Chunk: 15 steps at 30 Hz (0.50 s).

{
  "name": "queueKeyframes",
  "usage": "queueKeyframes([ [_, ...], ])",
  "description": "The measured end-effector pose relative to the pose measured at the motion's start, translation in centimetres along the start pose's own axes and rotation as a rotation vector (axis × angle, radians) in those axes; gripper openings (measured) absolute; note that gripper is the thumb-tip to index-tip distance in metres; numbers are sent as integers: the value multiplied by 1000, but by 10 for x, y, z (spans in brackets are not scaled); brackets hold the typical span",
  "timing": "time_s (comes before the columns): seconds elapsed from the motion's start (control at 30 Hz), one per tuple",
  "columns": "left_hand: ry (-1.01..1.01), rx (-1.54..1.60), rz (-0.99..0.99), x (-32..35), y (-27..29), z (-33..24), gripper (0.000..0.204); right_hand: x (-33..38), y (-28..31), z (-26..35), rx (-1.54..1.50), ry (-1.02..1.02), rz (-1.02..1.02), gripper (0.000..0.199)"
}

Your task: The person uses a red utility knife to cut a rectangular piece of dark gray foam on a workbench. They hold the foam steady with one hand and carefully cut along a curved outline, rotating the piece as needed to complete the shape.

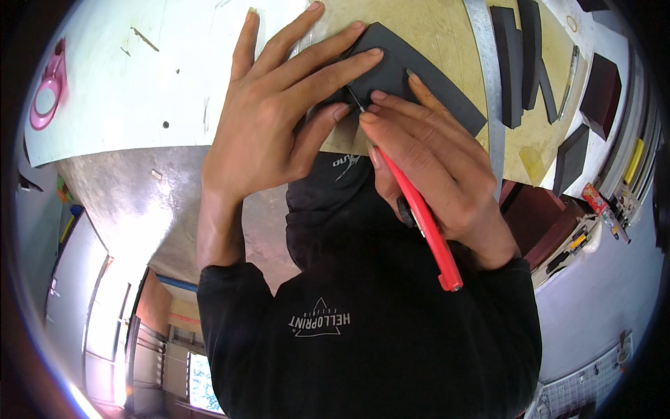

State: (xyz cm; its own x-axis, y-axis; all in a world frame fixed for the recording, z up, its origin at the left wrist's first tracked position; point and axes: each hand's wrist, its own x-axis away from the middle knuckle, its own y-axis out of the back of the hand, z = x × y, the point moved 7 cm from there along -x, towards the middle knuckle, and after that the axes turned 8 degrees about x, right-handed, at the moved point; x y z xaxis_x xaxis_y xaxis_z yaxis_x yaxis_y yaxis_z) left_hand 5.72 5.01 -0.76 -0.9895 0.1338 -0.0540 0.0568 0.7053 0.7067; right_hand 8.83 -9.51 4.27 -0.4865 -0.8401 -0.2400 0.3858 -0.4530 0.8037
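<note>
A flat black sheet, perhaps foam or leather, lies on the worktable near its front edge. My left hand rests on the sheet's left part, fingers spread and stretched out, holding nothing. In my right hand is a red utility knife with a black slider knob. Its thin blade points up and left, meeting the sheet close to my left thumb and index finger. Whether the blade has gone into the material, I cannot tell.
A steel ruler lies right of the sheet. Beyond it are several black strips and a dark block. A pink tape dispenser sits at the far left. Red patterned tube and small tools lie along the right side.
</note>
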Motion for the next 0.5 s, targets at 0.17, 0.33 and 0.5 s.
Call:
queueKeyframes([
  [0.17,19,-21,41,-2,-1,1,58,-4,0,-3,25,2,41,24],
  [0.33,-3,-25,47,-1,0,3,55,-7,1,-6,-21,-9,102,21],
  [0.5,0,-46,78,-3,-2,4,50,-9,2,-9,-56,27,131,24],
])
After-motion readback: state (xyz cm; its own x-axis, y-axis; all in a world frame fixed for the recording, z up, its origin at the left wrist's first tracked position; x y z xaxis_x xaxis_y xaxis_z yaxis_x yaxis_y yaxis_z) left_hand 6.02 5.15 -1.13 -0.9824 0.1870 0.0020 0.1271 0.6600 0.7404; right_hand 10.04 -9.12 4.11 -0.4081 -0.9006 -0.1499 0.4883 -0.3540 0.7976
